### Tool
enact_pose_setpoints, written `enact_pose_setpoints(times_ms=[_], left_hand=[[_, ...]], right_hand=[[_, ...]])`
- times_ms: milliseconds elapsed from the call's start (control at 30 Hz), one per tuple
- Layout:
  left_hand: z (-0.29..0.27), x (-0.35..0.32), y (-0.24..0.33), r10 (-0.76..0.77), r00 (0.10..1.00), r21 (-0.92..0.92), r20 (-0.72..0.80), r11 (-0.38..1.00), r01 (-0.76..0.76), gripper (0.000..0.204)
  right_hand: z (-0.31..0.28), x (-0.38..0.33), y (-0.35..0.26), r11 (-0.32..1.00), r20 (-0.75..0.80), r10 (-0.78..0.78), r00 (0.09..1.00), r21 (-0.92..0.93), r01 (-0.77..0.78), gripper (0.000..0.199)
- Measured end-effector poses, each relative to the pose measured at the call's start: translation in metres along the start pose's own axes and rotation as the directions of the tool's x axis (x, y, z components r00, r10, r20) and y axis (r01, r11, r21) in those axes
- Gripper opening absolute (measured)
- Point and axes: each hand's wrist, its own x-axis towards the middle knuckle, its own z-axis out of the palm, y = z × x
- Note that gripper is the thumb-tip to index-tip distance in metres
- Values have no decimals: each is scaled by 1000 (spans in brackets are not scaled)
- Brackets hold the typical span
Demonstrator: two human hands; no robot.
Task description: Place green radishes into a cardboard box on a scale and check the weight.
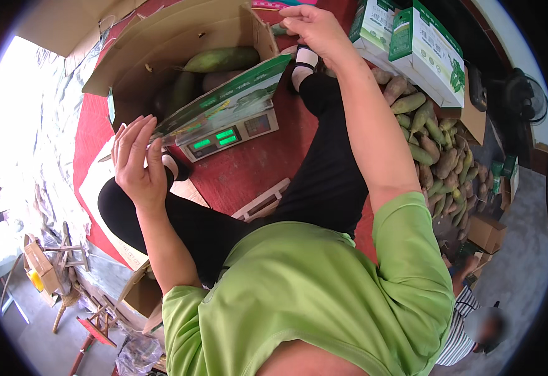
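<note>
An open cardboard box (pixel 180 41) stands tilted toward me on a digital scale (pixel 224 139) with lit green displays. Inside lie long green vegetables (pixel 222 59) that look like radishes; the box's shadow hides some of them. Its printed green-and-white front flap (pixel 224 103) leans out over the scale. My left hand (pixel 139 160) is at the flap's left end, fingers stretched out; whether they touch it is unclear. Past the box's right corner, my right hand (pixel 318 31) reaches out with fingers partly extended. A greenish tip (pixel 278 29) shows beside those fingertips; I cannot tell whether they touch it.
Right of my leg spreads a heap of green and brownish radishes (pixel 437 141). White-and-green cartons (pixel 427 53) stand behind it. A low slatted stool (pixel 264 200) is between my legs on the red floor covering (pixel 224 182). A fan (pixel 525 97) is at far right; a person (pixel 459 332) sits lower right.
</note>
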Motion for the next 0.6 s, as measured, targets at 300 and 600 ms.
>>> enact_pose_setpoints(times_ms=[300, 600], left_hand=[[-12, -6, -8, -195, 972, -158, -131, 972, 174, 20], [-60, 37, -33, -629, 772, -465, -95, 713, 524, 40]], right_hand=[[15, 16, 23, 977, 53, 15, 998, -214, -3, 28], [15, 11, 22, 960, 162, 120, 979, -269, -74, 37]])
